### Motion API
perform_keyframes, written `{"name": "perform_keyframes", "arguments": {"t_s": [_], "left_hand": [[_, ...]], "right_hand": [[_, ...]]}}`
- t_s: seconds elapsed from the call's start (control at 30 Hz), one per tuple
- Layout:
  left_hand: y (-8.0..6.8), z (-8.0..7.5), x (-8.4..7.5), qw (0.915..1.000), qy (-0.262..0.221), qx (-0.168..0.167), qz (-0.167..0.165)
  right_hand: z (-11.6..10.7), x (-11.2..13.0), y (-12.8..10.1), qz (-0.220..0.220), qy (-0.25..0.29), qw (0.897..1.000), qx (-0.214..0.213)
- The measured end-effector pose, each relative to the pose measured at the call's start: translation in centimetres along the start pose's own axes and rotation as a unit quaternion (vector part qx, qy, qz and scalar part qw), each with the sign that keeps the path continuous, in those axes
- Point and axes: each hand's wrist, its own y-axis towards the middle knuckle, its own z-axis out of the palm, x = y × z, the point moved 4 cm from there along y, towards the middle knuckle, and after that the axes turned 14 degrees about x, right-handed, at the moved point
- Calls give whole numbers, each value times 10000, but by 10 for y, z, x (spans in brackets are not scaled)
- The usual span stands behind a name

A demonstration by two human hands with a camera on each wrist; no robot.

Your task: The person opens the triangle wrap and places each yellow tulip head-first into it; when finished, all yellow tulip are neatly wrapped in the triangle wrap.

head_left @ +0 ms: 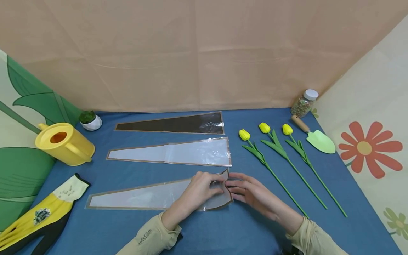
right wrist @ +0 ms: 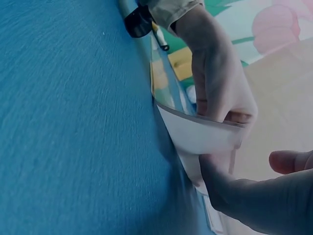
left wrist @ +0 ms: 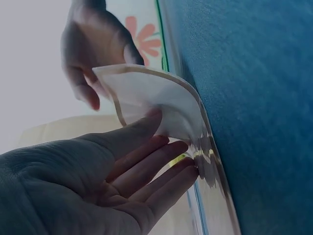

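A tapered clear-and-white flower sleeve with a brown border (head_left: 127, 198) lies nearest me on the blue cloth. Its wide end curls up off the table. My left hand (head_left: 199, 189) pinches that raised end, the thumb on its face in the left wrist view. Facing it from the right, my right hand (head_left: 251, 193) touches the end edge with extended fingers; its thumb and a finger stand apart in the right wrist view. Farther back lie a second white sleeve (head_left: 197, 152) and a black sleeve (head_left: 178, 124).
Three yellow tulips (head_left: 287, 157) lie right of the sleeves. Beyond them are a green trowel (head_left: 321, 141) and a lidded jar (head_left: 302, 105). On the left stand a yellow watering can (head_left: 71, 147) and a small potted plant (head_left: 91, 124); a yellow-black glove (head_left: 47, 212) lies in front.
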Motion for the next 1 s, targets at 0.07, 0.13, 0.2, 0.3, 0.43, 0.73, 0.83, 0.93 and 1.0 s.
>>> {"name": "perform_keyframes", "arguments": {"t_s": [0.07, 0.13, 0.2, 0.3, 0.43, 0.73, 0.83, 0.93, 1.0], "left_hand": [[1, 0, 0, 10000, 7, -37, -29], [1, 0, -1, 9999, 39, -109, -41], [2, 0, -2, 9997, 103, -210, -44], [4, 1, -5, 9990, 312, -327, -29], [4, 3, -9, 9972, 650, -369, -4], [4, 6, -9, 9983, 493, -309, 19], [4, 5, -7, 9983, 404, -425, 75], [4, 5, -7, 9984, 278, -462, 178], [5, 6, -7, 9986, 195, -430, 230]], "right_hand": [[2, 1, 0, -14, -70, 10000, 40], [4, 1, 0, -17, -138, 9999, 69], [5, 2, 0, -11, -181, 9998, 65], [7, 3, -1, -41, -145, 9998, 88], [7, 2, -2, -94, -114, 9999, 81], [-1, 0, -4, -124, -387, 9986, -345], [-1, -2, -3, -103, -251, 9988, -400], [-1, -4, -1, -87, -81, 9989, -452], [-2, -6, 0, -97, 65, 9990, -438]]}}
